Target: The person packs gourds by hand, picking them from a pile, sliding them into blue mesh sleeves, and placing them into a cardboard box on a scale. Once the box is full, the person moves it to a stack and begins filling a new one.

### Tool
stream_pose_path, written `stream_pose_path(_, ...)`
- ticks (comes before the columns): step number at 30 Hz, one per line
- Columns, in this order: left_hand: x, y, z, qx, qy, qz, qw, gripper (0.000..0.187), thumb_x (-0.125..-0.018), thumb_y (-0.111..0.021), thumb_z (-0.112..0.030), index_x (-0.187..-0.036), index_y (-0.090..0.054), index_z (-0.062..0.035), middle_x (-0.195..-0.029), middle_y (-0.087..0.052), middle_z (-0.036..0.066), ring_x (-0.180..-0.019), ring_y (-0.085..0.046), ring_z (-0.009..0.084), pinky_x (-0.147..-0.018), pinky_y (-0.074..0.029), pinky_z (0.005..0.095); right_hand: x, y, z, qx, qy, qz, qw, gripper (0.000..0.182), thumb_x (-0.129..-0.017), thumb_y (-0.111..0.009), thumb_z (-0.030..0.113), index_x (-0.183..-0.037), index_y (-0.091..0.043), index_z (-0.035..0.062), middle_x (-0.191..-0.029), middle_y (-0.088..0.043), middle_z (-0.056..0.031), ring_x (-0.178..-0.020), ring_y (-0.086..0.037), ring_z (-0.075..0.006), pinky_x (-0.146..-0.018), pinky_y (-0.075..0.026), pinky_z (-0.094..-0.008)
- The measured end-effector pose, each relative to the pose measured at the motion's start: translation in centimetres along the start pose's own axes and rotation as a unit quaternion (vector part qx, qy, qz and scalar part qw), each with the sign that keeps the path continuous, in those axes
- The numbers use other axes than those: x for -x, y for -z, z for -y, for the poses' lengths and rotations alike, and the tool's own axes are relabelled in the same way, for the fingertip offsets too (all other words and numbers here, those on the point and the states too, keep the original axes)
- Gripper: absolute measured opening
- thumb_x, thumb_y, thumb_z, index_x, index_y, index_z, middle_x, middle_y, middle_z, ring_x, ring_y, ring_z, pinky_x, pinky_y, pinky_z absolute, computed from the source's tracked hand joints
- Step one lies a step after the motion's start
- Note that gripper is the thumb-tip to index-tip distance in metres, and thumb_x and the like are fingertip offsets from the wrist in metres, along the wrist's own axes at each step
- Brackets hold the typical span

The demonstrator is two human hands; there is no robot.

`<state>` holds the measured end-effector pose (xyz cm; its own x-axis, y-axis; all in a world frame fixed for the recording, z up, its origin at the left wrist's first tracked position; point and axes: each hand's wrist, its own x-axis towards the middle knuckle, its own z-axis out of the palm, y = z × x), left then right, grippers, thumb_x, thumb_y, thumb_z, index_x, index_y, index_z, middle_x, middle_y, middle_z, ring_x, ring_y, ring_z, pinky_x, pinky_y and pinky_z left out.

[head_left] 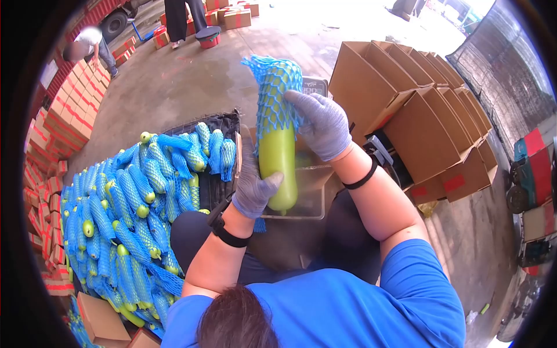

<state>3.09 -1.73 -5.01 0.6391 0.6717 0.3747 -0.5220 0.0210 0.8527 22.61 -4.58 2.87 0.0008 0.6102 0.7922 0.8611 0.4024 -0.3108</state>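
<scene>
We hold a long smooth green gourd (277, 165) over the clear plastic tray (313, 217); our gloved left hand (250, 188) clasps its bare lower part, our gloved right hand (324, 124) its blue mesh sleeve (274, 87); likely heavy, firm, slippery, easily bruised; best cradled mid-body.

You cannot read the small grey digital display (315, 86). Your grey-gloved right hand (324, 124) hides part of the blue mesh sleeve (275, 95). The top edge crops a person in dark trousers (175, 20).
</scene>
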Motion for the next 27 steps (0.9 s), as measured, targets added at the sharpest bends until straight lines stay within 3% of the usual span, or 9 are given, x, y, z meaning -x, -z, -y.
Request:
stream_pose_path(5, -0.9, 0.9, -2.6, 0.183, 0.056, -0.009, 0.981, 0.069, -0.081, -0.068, -0.018, -0.142, -0.039, -0.0044, -0.127, -0.057, 0.01, -0.111, -0.059, 0.0206, -0.094, -0.051, 0.035, 2.5, -1.9, 4.4, -0.084, 0.076, 0.082, 0.99, 0.025, -0.075, -0.066, 0.006, -0.1, -0.067, 0.0103, -0.072, -0.064, -0.0104, -0.066, -0.064, -0.0334, -0.06, -0.051, -0.0424)
stream_pose_path(9, -1.0, 3.3, -2.0, 0.072, 0.019, -0.156, 0.985, 0.053, -0.092, -0.056, -0.044, -0.127, -0.054, -0.0037, -0.113, -0.064, 0.012, -0.095, -0.066, 0.0235, -0.081, -0.056, 0.0349, 4.9, -3.5, 6.4, -0.195, -0.078, 0.065, 0.976, 0.043, -0.089, -0.068, 0.025, -0.122, -0.053, 0.0036, -0.108, -0.058, -0.0197, -0.099, -0.062, -0.0313, -0.08, -0.05, -0.0408)
stream_pose_path(11, -1.6, 2.4, -2.8, -0.058, -0.086, -0.206, 0.973, 0.055, -0.1, -0.043, -0.051, -0.126, -0.054, -0.0042, -0.11, -0.064, 0.014, -0.089, -0.067, 0.0247, -0.076, -0.059, 0.0385, 6.6, -6.9, 8.2, -0.508, -0.218, 0.025, 0.833, 0.095, -0.081, -0.078, 0.047, -0.147, -0.025, 0.0026, -0.128, -0.049, -0.02, -0.115, -0.053, -0.0255, -0.095, -0.048, -0.0393)
stream_pose_path(14, -1.8, 3.9, -2.4, -0.124, -0.166, -0.227, 0.952, 0.047, -0.099, -0.047, -0.044, -0.125, -0.055, -0.0049, -0.107, -0.064, 0.015, -0.087, -0.068, 0.0294, -0.077, -0.058, 0.0424, 6.2, -5.7, 8.7, -0.531, -0.347, 0.083, 0.769, 0.1, -0.079, -0.081, 0.046, -0.148, -0.023, 0.0029, -0.132, -0.048, -0.0188, -0.12, -0.051, -0.0252, -0.102, -0.044, -0.0397)
stream_pose_path(16, -1.8, 4.7, -3.6, -0.477, -0.275, -0.259, 0.794, 0.033, -0.099, -0.05, -0.031, -0.117, -0.056, -0.0036, -0.094, -0.066, 0.016, -0.083, -0.067, 0.0279, -0.074, -0.053, 0.0413, 5.5, -5.3, 8.2, -0.567, -0.316, 0.084, 0.756, 0.089, -0.084, -0.078, 0.033, -0.149, -0.025, 0.0045, -0.139, -0.048, -0.0141, -0.128, -0.047, -0.0225, -0.107, -0.04, -0.0386)
stream_pose_path(17, -1.7, 4.9, -4.3, -0.577, -0.306, -0.269, 0.708, 0.028, -0.099, -0.051, -0.027, -0.114, -0.057, -0.0032, -0.09, -0.067, 0.016, -0.081, -0.066, 0.0275, -0.072, -0.052, 0.041, 5.5, -6.4, 7.6, -0.551, -0.294, 0.034, 0.78, 0.098, -0.078, -0.081, 0.047, -0.146, -0.028, 0.0008, -0.132, -0.049, -0.0153, -0.114, -0.056, -0.0205, -0.089, -0.052, -0.0332)
stream_pose_path(20, -1.5, 3.6, -7.7, -0.65, -0.228, -0.138, 0.712, 0.01, -0.087, -0.061, -0.017, -0.085, -0.059, -0.0074, -0.068, -0.057, 0.014, -0.065, -0.057, 0.0373, -0.06, -0.046, 0.0463, 4.5, -6.3, 6.0, -0.541, -0.28, 0.031, 0.792, 0.088, -0.08, -0.078, 0.048, -0.14, -0.035, 0.0007, -0.123, -0.055, -0.0128, -0.1, -0.061, -0.0181, -0.073, -0.054, -0.0286)
stream_pose_path(23, -0.8, 1.8, -8.5, -0.617, -0.253, -0.001, 0.745, 0.014, -0.085, -0.063, -0.02, -0.081, -0.057, -0.009, -0.067, -0.056, 0.012, -0.064, -0.058, 0.0346, -0.06, -0.046, 0.0457, 3.7, -5.6, 5.5, -0.651, -0.32, 0.074, 0.684, 0.079, -0.08, -0.075, 0.049, -0.135, -0.041, 0.0021, -0.112, -0.059, -0.0108, -0.092, -0.063, -0.0172, -0.066, -0.055, -0.0274)
stream_pose_path(27, -0.5, 1.5, -8.0, -0.654, -0.244, 0.044, 0.715, 0.017, -0.085, -0.063, -0.026, -0.079, -0.057, -0.0105, -0.068, -0.057, 0.011, -0.067, -0.058, 0.0338, -0.059, -0.047, 0.0436, 3.8, -6.3, 5.2, -0.511, -0.284, 0.034, 0.811, 0.072, -0.08, -0.076, 0.041, -0.13, -0.044, 0.0005, -0.108, -0.06, -0.0129, -0.094, -0.064, -0.022, -0.075, -0.054, -0.0323)
